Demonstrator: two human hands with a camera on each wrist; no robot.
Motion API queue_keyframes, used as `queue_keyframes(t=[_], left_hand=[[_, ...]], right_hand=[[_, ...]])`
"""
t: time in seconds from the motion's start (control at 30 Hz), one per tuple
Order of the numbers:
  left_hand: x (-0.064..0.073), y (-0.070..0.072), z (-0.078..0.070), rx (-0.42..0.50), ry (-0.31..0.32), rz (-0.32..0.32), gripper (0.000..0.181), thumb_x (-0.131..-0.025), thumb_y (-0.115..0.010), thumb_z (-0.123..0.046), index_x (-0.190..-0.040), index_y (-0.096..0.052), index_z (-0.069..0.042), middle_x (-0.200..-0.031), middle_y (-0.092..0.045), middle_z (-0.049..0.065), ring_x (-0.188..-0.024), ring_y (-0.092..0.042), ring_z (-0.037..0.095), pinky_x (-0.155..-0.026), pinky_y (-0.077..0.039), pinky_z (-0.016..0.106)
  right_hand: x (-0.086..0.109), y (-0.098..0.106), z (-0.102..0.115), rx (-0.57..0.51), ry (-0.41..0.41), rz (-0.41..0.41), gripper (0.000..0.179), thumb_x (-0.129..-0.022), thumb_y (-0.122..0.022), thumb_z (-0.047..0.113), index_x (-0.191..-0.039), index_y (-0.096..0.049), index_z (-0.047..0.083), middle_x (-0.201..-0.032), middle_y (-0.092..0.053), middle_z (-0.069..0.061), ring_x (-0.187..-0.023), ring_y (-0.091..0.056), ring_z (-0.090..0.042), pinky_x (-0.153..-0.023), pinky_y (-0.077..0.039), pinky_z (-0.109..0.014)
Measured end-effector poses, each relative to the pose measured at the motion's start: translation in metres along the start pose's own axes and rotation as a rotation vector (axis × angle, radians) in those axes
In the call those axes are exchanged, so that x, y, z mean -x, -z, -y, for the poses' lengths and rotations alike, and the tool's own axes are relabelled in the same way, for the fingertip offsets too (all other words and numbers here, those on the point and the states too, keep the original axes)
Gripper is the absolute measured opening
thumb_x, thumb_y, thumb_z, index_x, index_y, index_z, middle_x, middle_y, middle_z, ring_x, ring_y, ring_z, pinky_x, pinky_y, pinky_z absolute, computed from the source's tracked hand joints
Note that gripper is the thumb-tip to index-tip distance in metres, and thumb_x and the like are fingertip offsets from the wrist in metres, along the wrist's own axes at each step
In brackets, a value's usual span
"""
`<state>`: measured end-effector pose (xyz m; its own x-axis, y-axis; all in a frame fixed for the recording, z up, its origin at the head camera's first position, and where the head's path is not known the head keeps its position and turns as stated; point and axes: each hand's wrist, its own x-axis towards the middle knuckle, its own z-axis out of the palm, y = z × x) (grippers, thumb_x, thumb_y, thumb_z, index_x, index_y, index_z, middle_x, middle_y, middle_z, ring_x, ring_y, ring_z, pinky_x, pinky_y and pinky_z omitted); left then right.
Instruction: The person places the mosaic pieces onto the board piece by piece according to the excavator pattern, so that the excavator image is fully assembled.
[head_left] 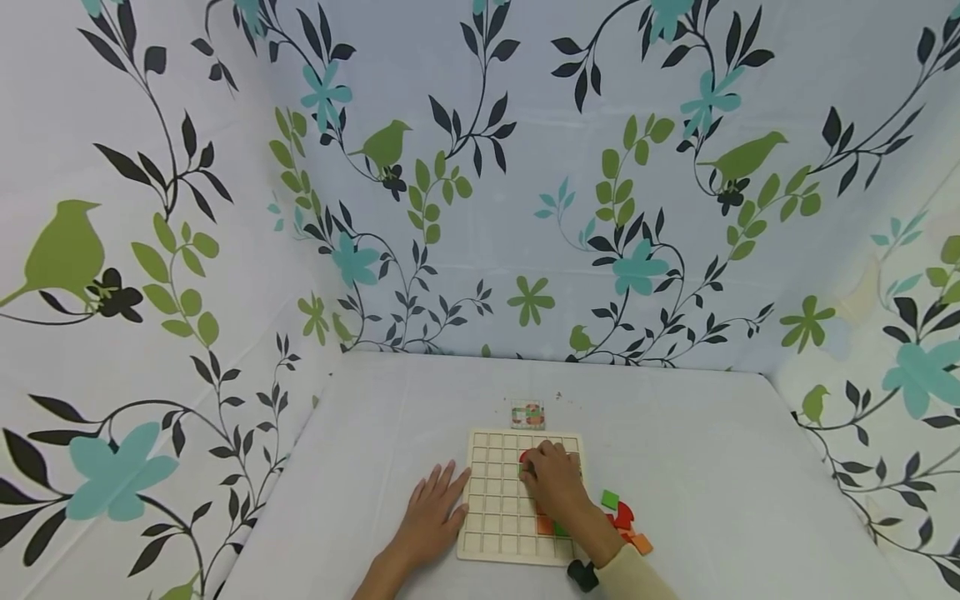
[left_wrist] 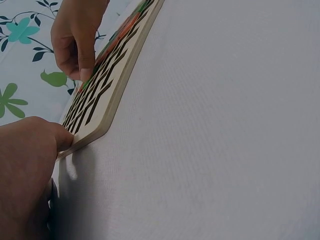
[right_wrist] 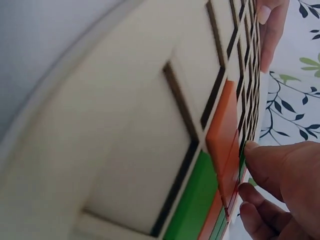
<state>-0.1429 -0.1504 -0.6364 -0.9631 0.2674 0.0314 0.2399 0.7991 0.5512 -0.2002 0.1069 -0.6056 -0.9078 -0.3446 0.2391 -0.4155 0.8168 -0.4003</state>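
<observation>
A pale wooden grid board [head_left: 495,500] lies on the white table. My left hand [head_left: 432,515] rests at its left edge, fingers extended and fingertips touching the rim; the left wrist view shows this hand [left_wrist: 30,155] against the board's corner. Over the upper right part of the grid, my right hand [head_left: 557,483] pinches a small green tile [right_wrist: 242,162] at the board's surface, partly hidden by the fingers. Beside those fingers a red piece [head_left: 524,457] shows. Orange tiles [right_wrist: 222,125] and a green tile [right_wrist: 192,200] sit in grid cells nearer the right wrist camera.
Right of the board lie loose pieces: a green tile [head_left: 611,499], a red curved piece [head_left: 624,515] and an orange tile [head_left: 642,543]. A small patterned card [head_left: 528,414] is behind the board. Black pieces [head_left: 582,575] lie by the right sleeve. Patterned cloth [head_left: 480,208] surrounds the table.
</observation>
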Motion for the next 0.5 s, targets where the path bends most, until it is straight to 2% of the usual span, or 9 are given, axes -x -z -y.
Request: queue_keyframes(t=[0.13,0.3,0.4,0.5], left_hand=[[-0.002,-0.001,0.0,-0.007,0.004,0.005,0.057,-0.11,-0.053,-0.034,-0.163,-0.041,-0.018,-0.172,-0.03,0.018,-0.16,-0.021,0.044,-0.125,-0.015,0.071],[-0.003,-0.002,0.001,-0.007,0.007,0.01,0.057,-0.11,-0.053,-0.034,-0.163,-0.041,-0.019,-0.172,-0.03,0.018,-0.16,-0.021,0.045,-0.125,-0.016,0.071],[-0.002,-0.002,0.001,-0.003,0.006,0.011,0.057,-0.11,-0.053,-0.035,-0.163,-0.041,-0.019,-0.172,-0.029,0.018,-0.16,-0.02,0.045,-0.125,-0.015,0.072],[-0.002,-0.002,0.001,-0.004,0.01,0.005,0.057,-0.109,-0.053,-0.035,-0.163,-0.042,-0.019,-0.172,-0.029,0.017,-0.16,-0.02,0.044,-0.125,-0.015,0.072]], right_hand=[[0.003,0.002,0.0,0.006,-0.021,-0.001,0.011,-0.096,-0.08,0.018,-0.096,-0.069,0.016,-0.095,-0.056,0.002,-0.088,-0.047,-0.018,-0.077,-0.038,-0.044],[0.014,0.011,-0.006,-0.045,-0.06,-0.028,0.011,-0.093,-0.081,0.014,-0.092,-0.07,0.017,-0.099,-0.058,0.001,-0.091,-0.05,-0.019,-0.077,-0.038,-0.045],[0.026,0.019,-0.017,-0.073,-0.139,-0.03,0.011,-0.093,-0.082,0.017,-0.094,-0.071,0.018,-0.1,-0.06,0.001,-0.091,-0.052,-0.02,-0.074,-0.037,-0.043],[0.04,0.031,-0.03,-0.069,-0.251,-0.003,0.015,-0.094,-0.081,0.023,-0.105,-0.074,0.016,-0.106,-0.064,-0.003,-0.098,-0.058,-0.025,-0.076,-0.042,-0.044]])
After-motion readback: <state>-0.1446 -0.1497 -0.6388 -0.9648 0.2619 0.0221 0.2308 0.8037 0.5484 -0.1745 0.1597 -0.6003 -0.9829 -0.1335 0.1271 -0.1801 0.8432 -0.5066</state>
